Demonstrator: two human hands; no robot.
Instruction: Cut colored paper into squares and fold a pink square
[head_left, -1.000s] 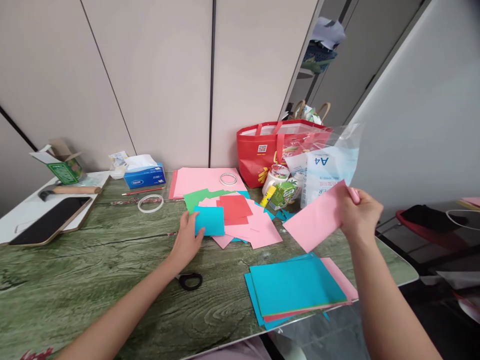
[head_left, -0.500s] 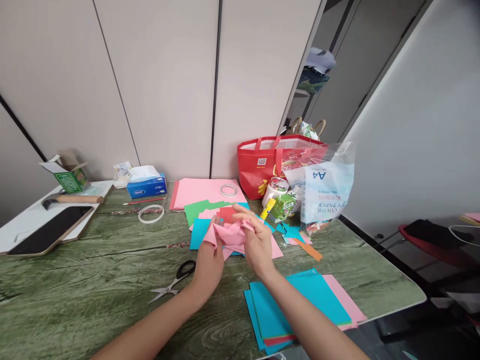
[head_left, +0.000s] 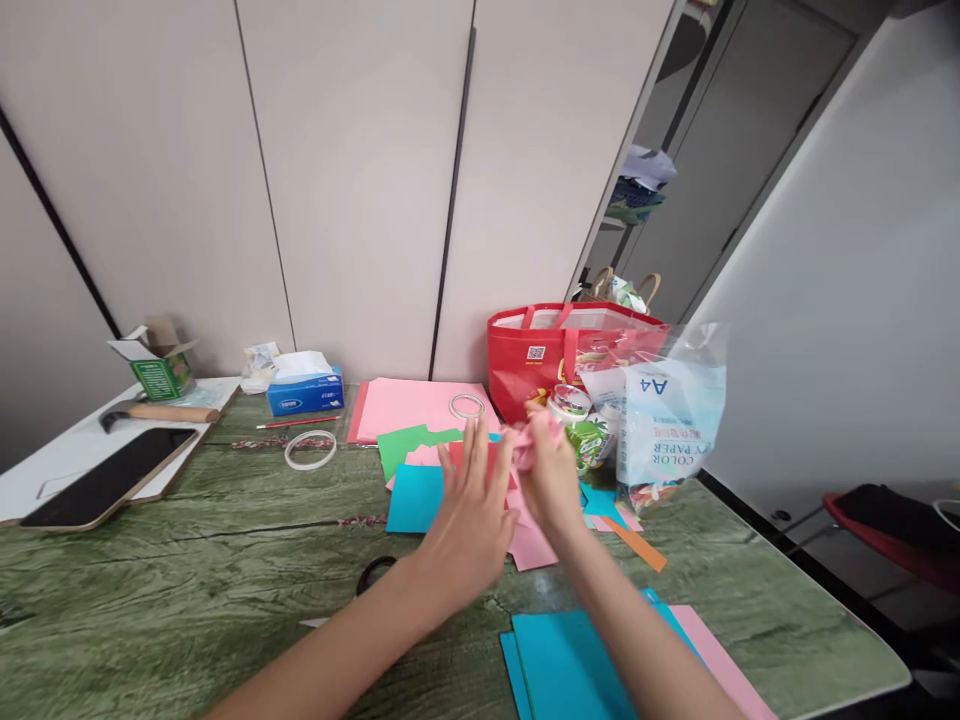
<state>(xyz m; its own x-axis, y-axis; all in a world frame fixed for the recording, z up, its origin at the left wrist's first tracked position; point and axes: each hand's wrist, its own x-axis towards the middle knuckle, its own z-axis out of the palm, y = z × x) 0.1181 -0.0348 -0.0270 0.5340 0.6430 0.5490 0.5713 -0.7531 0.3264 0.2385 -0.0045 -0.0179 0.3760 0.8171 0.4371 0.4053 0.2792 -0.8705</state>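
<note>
My right hand (head_left: 551, 485) is closed round a folded, crumpled piece of pink paper (head_left: 525, 445), raised over the middle of the table. Just left of it, my left hand (head_left: 474, 510) is open with its fingers stretched forward; its fingertips come close to the pink paper, and whether they touch it I cannot tell. Beneath both hands lie loose coloured sheets, among them a blue sheet (head_left: 414, 498), a green piece (head_left: 401, 450) and a pink piece (head_left: 532, 545). My left forearm largely hides the scissors (head_left: 373, 574), leaving a black handle loop and a bit of blade visible.
A blue-and-pink paper stack (head_left: 570, 660) lies under my right forearm. Behind stand a red bag (head_left: 514, 375), a clear paper pack (head_left: 671, 420) and a tissue box (head_left: 306, 394). Leftward are a white tape ring (head_left: 310, 450), a hammer (head_left: 169, 412) and a phone (head_left: 109, 478).
My left hand has let go of the pink paper and stretched out its fingers. The right hand has carried the paper slightly right, and the camera view has shifted.
</note>
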